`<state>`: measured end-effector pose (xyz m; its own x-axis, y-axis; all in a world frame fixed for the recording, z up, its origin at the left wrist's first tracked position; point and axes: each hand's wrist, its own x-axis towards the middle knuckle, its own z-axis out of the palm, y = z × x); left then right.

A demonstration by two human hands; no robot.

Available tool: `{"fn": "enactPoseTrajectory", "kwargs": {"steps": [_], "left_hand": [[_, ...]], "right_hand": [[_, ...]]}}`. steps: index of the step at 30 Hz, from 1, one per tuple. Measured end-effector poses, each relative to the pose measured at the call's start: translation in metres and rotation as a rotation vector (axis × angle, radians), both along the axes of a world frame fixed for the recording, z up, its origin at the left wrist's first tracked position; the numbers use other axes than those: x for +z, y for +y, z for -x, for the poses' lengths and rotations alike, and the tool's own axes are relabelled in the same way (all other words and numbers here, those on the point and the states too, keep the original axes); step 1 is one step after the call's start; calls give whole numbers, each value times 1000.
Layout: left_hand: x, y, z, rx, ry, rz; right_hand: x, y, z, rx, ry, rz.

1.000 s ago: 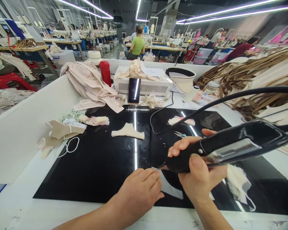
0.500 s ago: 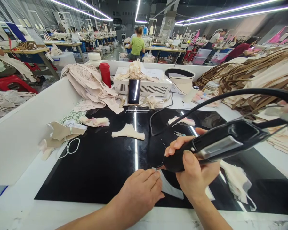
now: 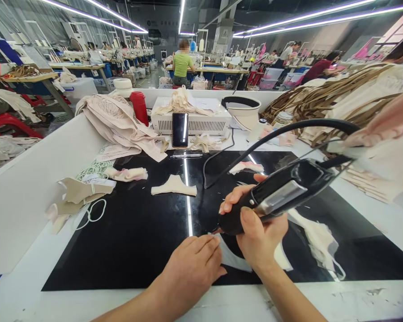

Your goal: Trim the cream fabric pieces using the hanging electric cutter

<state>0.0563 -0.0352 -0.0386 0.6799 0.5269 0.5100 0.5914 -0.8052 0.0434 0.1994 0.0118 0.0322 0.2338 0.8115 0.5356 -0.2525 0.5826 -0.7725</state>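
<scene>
My right hand is wrapped round a black corded hand tool with a silver lever on its side. The tool's narrow reddish tip points down at my left fingertips. My left hand lies low on the black mat, its fingers pressed together on one end of a curved, pale translucent fabric strip. The strip runs to the right beneath the tool. Beside my right wrist lies a cream fabric piece. A cream shaped pad rests farther back on the mat, apart from both hands.
A co-worker's hand reaches in at the right, near the tool's cable. Crumpled cream fabric lies right. Behind the black mat stand a phone, a white vented box and a red bottle.
The view has shifted slightly right. The co-worker's hand has come farther into view at the right. My left hand stays on the strip, and the tool's tip stays by my left fingertips.
</scene>
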Motion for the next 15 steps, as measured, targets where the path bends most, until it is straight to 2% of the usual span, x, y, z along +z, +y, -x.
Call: {"fn": "enactPoseTrajectory", "kwargs": {"steps": [7, 15], "left_hand": [[5, -1, 4, -41, 4, 78], [9, -2, 6, -48, 59, 101]], "right_hand": [[14, -23, -32, -80, -48, 12], [13, -50, -58, -167, -91, 47]]}}
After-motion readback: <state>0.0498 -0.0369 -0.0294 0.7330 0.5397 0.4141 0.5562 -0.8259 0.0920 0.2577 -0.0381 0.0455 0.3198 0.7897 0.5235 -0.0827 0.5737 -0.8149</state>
